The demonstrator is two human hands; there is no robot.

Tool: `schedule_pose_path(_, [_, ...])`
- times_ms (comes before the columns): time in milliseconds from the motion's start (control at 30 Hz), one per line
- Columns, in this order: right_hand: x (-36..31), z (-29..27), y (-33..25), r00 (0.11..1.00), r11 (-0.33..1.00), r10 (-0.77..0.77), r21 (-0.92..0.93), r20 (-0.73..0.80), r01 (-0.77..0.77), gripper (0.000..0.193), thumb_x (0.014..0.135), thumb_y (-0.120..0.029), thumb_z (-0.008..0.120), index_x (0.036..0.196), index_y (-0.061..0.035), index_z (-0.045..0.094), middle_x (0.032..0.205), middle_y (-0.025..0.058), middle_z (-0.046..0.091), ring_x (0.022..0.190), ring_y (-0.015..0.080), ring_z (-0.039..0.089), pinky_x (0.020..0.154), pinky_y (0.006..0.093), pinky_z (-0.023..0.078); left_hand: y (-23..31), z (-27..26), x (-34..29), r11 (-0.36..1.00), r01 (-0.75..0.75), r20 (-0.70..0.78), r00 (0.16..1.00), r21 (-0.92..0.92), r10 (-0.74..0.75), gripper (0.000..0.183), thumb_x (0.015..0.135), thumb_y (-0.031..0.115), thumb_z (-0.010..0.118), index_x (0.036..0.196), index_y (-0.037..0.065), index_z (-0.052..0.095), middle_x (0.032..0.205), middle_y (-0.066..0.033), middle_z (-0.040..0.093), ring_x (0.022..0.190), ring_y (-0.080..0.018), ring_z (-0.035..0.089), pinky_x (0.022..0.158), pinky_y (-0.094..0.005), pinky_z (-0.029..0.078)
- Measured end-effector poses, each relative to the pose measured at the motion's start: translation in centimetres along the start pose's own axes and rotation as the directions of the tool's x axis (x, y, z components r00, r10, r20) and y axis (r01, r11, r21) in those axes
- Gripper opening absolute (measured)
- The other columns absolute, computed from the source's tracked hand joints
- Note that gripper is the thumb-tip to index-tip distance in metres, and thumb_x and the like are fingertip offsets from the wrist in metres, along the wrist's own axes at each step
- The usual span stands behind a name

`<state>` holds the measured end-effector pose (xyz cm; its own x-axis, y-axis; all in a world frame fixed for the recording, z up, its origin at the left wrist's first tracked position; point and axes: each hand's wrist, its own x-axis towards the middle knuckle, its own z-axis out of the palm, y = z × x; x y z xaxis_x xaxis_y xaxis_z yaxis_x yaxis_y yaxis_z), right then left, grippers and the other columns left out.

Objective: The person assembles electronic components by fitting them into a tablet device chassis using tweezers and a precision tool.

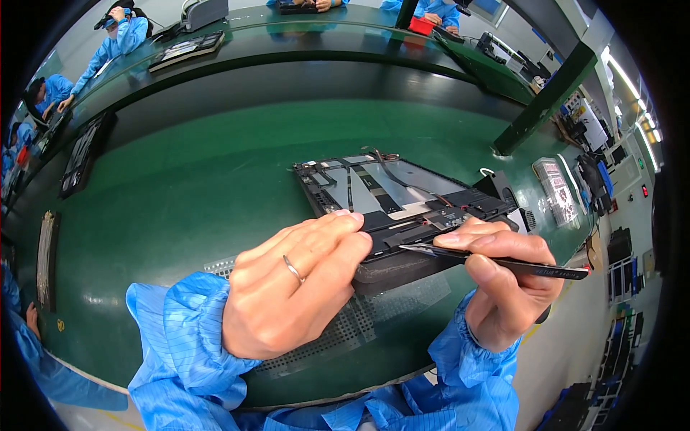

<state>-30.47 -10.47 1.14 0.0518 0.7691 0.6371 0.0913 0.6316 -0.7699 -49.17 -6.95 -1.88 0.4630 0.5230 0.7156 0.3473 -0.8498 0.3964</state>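
Observation:
An opened tablet-like device lies in front of me, with its boards, ribbon cables and grey panels exposed. It rests at a slant in a thick black tray. My left hand, with a ring on one finger, grips its near left edge, fingers bunched on the inner parts. In my right hand I hold black tweezers between thumb and fingers. The fine tips touch or hover just above the device's near edge strip; contact cannot be made out. A loose dark ribbon cable arches over the far part.
Under my forearms lies a clear dotted sheet on the green table. A green post rises at the right, near a clear box. Flat dark frames lie at the left. Co-workers in blue sit beyond.

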Motion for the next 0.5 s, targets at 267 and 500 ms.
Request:
schedule_pose_path(267, [0.3,-0.6,0.3,0.997,0.998,-0.022,-0.061,0.08,0.027,0.017,0.064,0.009,0.062,0.082,0.0072,0.059,0.08,0.0186,0.062,0.073,0.0235,0.06,0.07,0.033,0.048,0.5,0.2,0.9,0.964,-0.16,0.035,0.987,0.214,0.156,0.025,0.057,0.001,0.063,0.082,0.002,0.062,0.088,-0.0165,0.056,0.078,-0.0298,0.06,0.07,-0.0368,0.051])
schedule_pose_path(500, [-0.3,-1.4,1.4,0.942,0.888,-0.333,-0.352,-0.043,0.297,0.022,0.072,0.001,0.053,0.093,0.0069,0.051,0.091,0.0251,0.058,0.077,0.0279,0.059,0.075,0.035,0.048,0.9,0.9,2.0,0.941,-0.264,0.042,0.964,0.21,0.261,0.031,0.056,0.005,0.062,0.087,0.001,0.061,0.085,-0.0177,0.055,0.073,-0.03,0.059,0.064,-0.0369,0.051])
